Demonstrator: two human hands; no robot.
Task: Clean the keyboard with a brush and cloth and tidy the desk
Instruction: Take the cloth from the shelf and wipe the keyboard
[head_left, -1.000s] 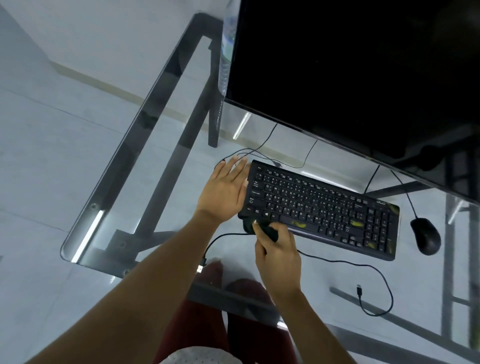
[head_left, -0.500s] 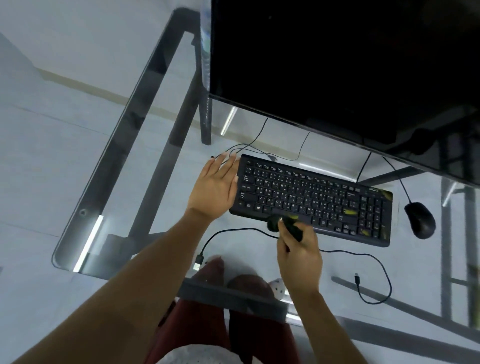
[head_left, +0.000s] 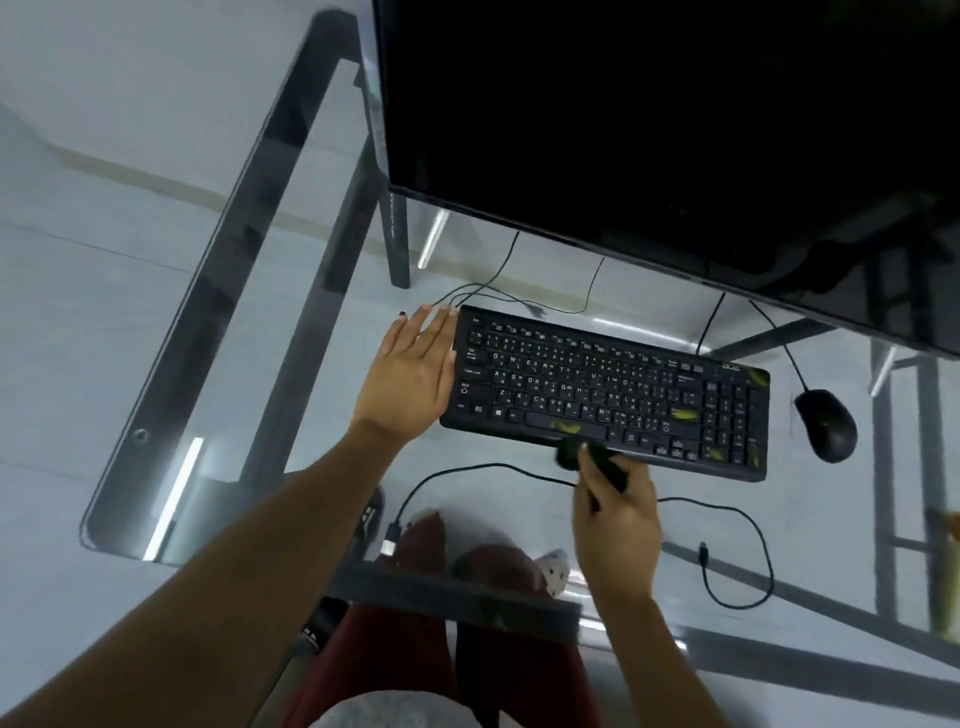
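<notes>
Head view: right hand (head_left: 615, 512) grips brush (head_left: 592, 460) at keyboard (head_left: 605, 389); left hand (head_left: 410, 379) flat, fingers spread, beside it.

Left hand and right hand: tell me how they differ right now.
The left hand lies open with fingers straight; the right hand is curled shut around a dark brush. The left hand rests against the left end of the keyboard and holds nothing; the right hand is at the keyboard's near edge, by the space bar. The left hand looks sharp; the right hand is blurred. Both are bare and over the glass desk.
</notes>
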